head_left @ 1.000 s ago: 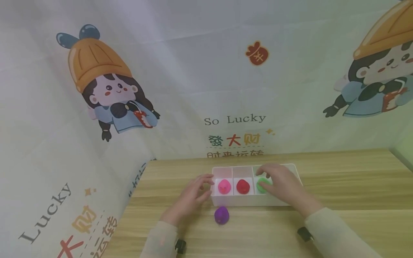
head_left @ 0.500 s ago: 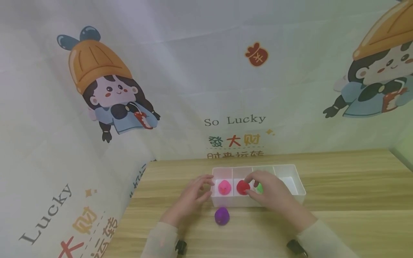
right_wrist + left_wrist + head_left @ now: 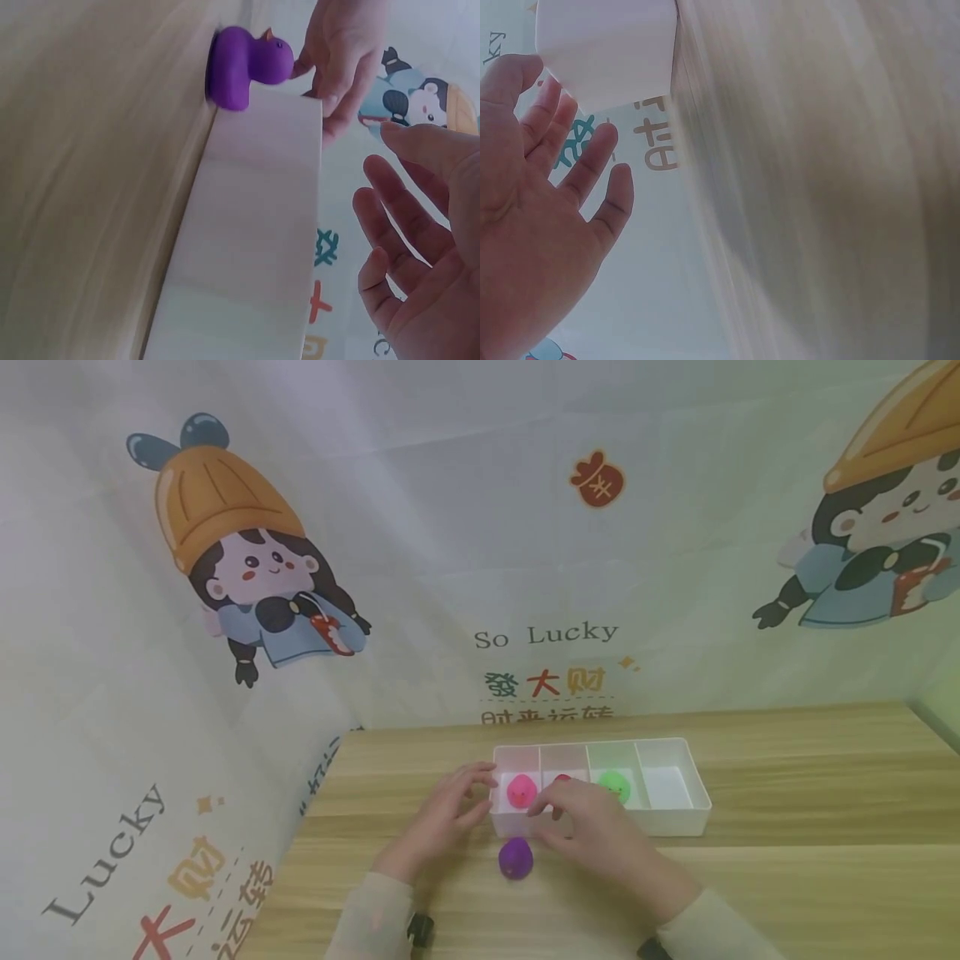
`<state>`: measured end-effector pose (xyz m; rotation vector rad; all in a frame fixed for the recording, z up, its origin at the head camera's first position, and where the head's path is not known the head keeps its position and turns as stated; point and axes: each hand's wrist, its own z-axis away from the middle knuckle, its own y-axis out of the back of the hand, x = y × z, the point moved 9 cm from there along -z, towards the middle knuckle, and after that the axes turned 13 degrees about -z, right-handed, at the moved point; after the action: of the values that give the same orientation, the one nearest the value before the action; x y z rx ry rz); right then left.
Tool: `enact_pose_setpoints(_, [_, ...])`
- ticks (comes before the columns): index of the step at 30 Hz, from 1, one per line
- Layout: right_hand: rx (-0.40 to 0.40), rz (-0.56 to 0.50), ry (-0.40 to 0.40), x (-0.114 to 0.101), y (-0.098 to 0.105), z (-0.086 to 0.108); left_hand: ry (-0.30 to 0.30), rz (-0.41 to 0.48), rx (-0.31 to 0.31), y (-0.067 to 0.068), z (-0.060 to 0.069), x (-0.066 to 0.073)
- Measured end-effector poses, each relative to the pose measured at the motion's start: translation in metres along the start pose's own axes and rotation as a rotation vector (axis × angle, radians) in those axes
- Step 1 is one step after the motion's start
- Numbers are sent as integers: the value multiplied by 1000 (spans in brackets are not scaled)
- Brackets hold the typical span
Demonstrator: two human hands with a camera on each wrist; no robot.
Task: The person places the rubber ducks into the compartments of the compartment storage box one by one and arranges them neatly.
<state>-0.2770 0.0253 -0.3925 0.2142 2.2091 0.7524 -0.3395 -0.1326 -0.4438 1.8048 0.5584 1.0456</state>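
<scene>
A white box (image 3: 682, 822) with compartments in a row stands on the wooden table. From the left, its compartments hold a pink duck (image 3: 522, 791), a red duck (image 3: 562, 778) and a green duck (image 3: 615, 787); the rightmost has none. My left hand (image 3: 444, 817) has its fingertips at the box's left end, fingers loosely spread. In front of the box sits a purple rubber duck (image 3: 240, 69), upright on the table. Just right of it my right hand (image 3: 596, 835) hovers at the box's front wall, fingers relaxed and holding nothing. It covers most of the red duck.
The wooden table (image 3: 810, 793) extends to both sides of the box. Behind and to the left hangs a pale printed cloth (image 3: 450, 527) with cartoon figures and lettering.
My right hand has moved left and toward me, from over the green duck past the red duck to near the purple duck. The left hand and the ducks have stayed in place.
</scene>
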Motion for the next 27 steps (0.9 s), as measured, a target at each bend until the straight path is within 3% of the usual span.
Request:
enact_pose_setpoints(9, [-89,-27,-98,1,-30,2,-16,7,7,-2,1,0])
enact_pose_setpoints(16, [-173,77,-152,4,-49,3,-13,12,16,-1,1,0])
enact_pose_setpoints(27, [-195,95,-174,4,-61,4,-19,7,11,-1,1,1])
